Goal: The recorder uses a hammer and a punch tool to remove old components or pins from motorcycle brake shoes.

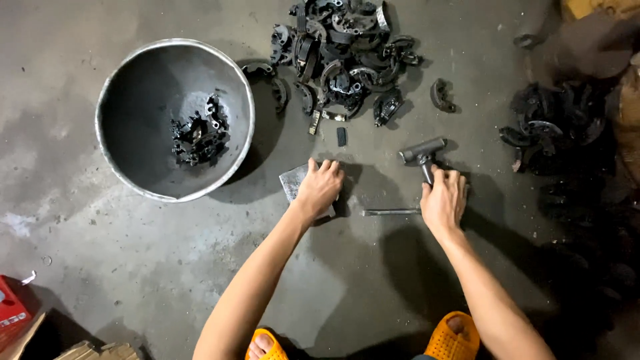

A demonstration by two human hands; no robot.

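Left hand (320, 188) flat on metal plate (293, 181), right hand (443, 200) gripping hammer (423, 155) by handle; heavy, rigid, head-weighted tool, likely greasy; brake shoes (347, 57) heaped beyond both hands.

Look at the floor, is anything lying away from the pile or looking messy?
Yes. One curved dark metal part lies alone to the right of the big pile, and a small ribbed black piece sits apart below it. A thin metal rod lies loose between the hands.
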